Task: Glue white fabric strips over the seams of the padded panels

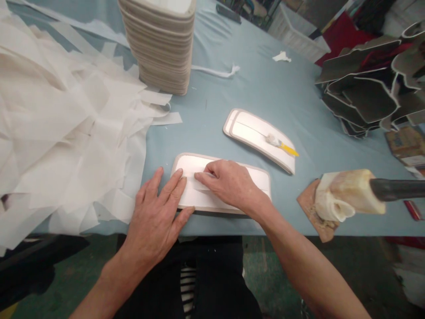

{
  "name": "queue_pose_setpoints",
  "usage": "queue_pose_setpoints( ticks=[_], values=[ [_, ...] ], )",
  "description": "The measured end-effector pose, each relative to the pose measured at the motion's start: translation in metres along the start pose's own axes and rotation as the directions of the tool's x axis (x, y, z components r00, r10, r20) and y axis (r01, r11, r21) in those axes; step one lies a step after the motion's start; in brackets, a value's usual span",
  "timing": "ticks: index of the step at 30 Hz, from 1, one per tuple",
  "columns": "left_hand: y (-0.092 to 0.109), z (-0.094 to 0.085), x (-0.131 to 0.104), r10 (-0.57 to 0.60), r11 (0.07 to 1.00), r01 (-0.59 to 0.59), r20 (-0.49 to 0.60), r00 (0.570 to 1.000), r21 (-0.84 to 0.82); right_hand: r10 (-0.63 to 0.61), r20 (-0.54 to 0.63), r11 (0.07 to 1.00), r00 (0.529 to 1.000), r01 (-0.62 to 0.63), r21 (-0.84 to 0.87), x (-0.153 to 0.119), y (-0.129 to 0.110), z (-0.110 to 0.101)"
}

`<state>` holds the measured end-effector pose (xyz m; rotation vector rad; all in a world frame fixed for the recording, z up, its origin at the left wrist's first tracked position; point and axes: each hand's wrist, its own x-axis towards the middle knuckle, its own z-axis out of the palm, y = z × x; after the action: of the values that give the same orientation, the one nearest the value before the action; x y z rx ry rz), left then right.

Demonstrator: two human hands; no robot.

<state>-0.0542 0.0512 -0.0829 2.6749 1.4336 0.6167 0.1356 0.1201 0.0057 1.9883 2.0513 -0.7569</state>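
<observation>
A white rectangular panel with a beige edge [259,177] lies flat near the table's front edge. My left hand [159,204] rests on its left end with fingers spread. Over the panel's middle, my right hand [229,181] is closed, thumb and fingers pinching a small flat whitish piece [201,184] against the white face. What the piece is made of I cannot make out. Behind to the right, two similar curved panels [249,126] lie stacked, and a yellow-handled brush [282,145] with whitish bristles lies across the top one.
Loose white fabric sheets [76,119] are heaped at the left. A tall stack of beige-edged panels [162,48] stands behind. At right are a whitish-yellow container with a black handle [345,195] and dark curved pieces [365,93]. A phone-like dark object [228,13] lies farther back.
</observation>
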Motion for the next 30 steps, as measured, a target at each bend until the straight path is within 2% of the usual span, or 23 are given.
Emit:
queue_pose_setpoints(
  ticks=[5, 8, 11, 17, 21, 25, 30],
  values=[
    [0.001, 0.005, -0.003, 0.015, 0.998, -0.016, 0.025, 1.000, 0.065, -0.011, -0.010, 1.000, 1.000, 0.011, 0.012, -0.002, 0.000, -0.001],
    [0.001, 0.005, -0.003, 0.022, 0.997, -0.025, 0.038, 0.999, 0.073, -0.001, -0.010, 0.997, 1.000, 0.002, 0.075, -0.007, 0.008, -0.006],
    [0.001, 0.005, -0.003, 0.013, 0.998, -0.016, 0.053, 0.999, 0.062, 0.001, -0.003, 0.989, 1.000, -0.001, 0.148, -0.014, 0.029, -0.012],
    [0.001, 0.006, -0.003, -0.001, 1.000, 0.000, 0.057, 0.998, 0.031, -0.040, 0.077, 0.949, 0.996, 0.013, 0.316, -0.032, 0.091, -0.021],
    [-0.001, 0.008, -0.004, -0.004, 1.000, 0.004, 0.063, 0.998, 0.004, -0.041, 0.047, 0.921, 0.998, 0.020, 0.390, -0.042, 0.126, -0.018],
    [-0.003, 0.008, -0.004, -0.004, 1.000, 0.007, 0.081, 0.997, -0.027, -0.011, -0.003, 0.902, 1.000, 0.012, 0.432, -0.046, 0.148, -0.011],
    [-0.003, 0.006, -0.002, -0.022, 0.999, 0.027, 0.092, 0.996, -0.047, -0.003, -0.072, 0.873, 0.997, 0.038, 0.487, -0.046, 0.162, -0.002]
  ],
)
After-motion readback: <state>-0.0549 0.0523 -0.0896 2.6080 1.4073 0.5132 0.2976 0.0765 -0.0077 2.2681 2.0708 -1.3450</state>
